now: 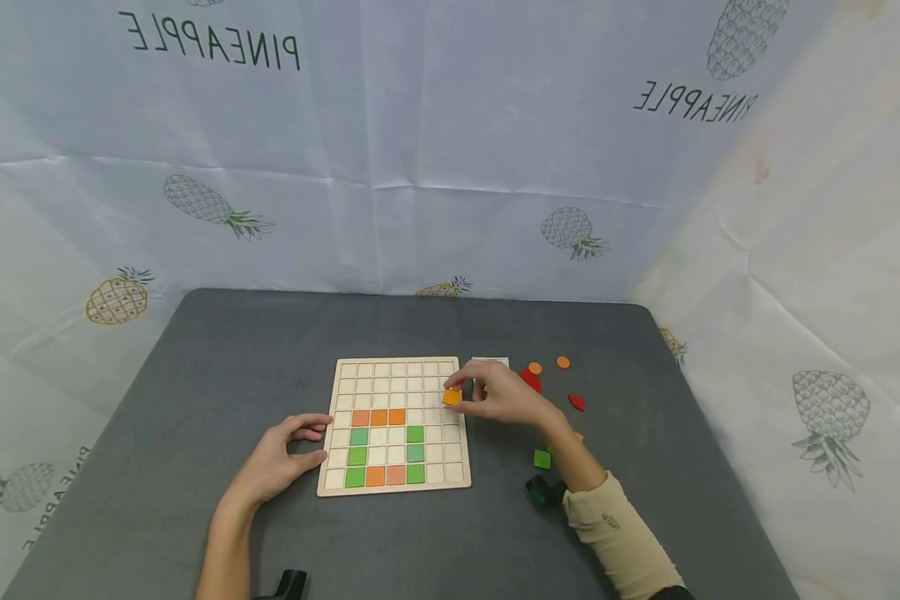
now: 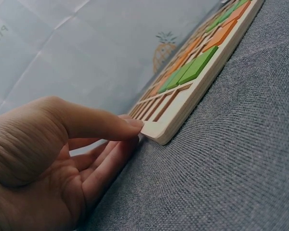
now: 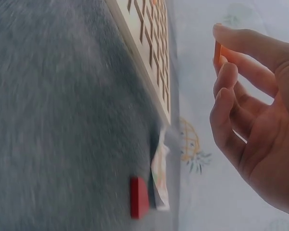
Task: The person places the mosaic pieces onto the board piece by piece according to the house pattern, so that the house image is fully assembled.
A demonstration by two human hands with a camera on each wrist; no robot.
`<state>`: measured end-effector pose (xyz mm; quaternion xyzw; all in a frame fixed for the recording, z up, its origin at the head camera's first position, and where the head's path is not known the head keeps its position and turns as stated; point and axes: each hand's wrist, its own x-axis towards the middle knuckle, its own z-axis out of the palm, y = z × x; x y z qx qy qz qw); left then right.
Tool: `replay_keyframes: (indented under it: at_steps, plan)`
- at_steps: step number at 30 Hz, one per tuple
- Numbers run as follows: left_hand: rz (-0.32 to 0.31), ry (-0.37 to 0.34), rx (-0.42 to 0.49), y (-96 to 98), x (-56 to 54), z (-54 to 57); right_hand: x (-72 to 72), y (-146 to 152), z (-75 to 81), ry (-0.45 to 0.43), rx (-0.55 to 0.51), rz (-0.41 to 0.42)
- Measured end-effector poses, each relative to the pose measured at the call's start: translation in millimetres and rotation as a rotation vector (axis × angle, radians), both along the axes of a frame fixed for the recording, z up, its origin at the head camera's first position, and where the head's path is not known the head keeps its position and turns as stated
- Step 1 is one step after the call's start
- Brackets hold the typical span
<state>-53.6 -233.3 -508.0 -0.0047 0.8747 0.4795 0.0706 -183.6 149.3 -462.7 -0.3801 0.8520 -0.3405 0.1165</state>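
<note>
A wooden grid board (image 1: 448, 467) lies on the grey table. Orange and green square tiles (image 1: 378, 417) sit in several of its cells, forming an outline. My left hand (image 1: 270, 462) rests at the board's left edge; its thumb and fingertips touch the rim, as the left wrist view also shows. Between thumb and fingertips, my right hand (image 1: 506, 393) pinches an orange square tile (image 1: 452, 397) above the right side of the board. In the right wrist view that tile (image 3: 217, 50) is seen edge-on, held up off the board.
Right of the board lie red pieces (image 1: 577, 402), orange discs (image 1: 563, 362) and a green square (image 1: 542, 459). A white printed paper (image 1: 490, 362) is partly hidden behind my right hand. A dark object (image 1: 544, 492) lies near the right forearm. A pineapple-print curtain (image 1: 420, 167) hangs behind.
</note>
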Motion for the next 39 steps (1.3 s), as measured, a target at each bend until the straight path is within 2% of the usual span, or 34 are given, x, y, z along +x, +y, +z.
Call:
replay_keyframes:
  at_steps: [5, 11, 18, 23, 39]
  plan:
    - [-0.004, -0.015, 0.008, 0.6, 0.2, 0.6, -1.2, -11.9, -8.8, -0.041, -0.008, 0.026]
    - [0.0, -0.019, 0.007, 1.2, 0.5, 0.0, -1.0, -29.2, -17.7, -0.058, 0.052, 0.05]
    - [0.003, -0.017, 0.006, 0.9, 0.3, -1.0, -2.9, -47.2, -26.1, -0.051, 0.1, 0.109]
    - [0.002, -0.014, 0.001, 0.5, 0.1, -1.6, -2.3, -55.2, -28.3, -0.041, 0.132, 0.096]
    - [0.006, -0.011, -0.001, 0.1, 0.2, -0.5, -1.9, -55.3, -30.9, -0.067, 0.065, 0.094]
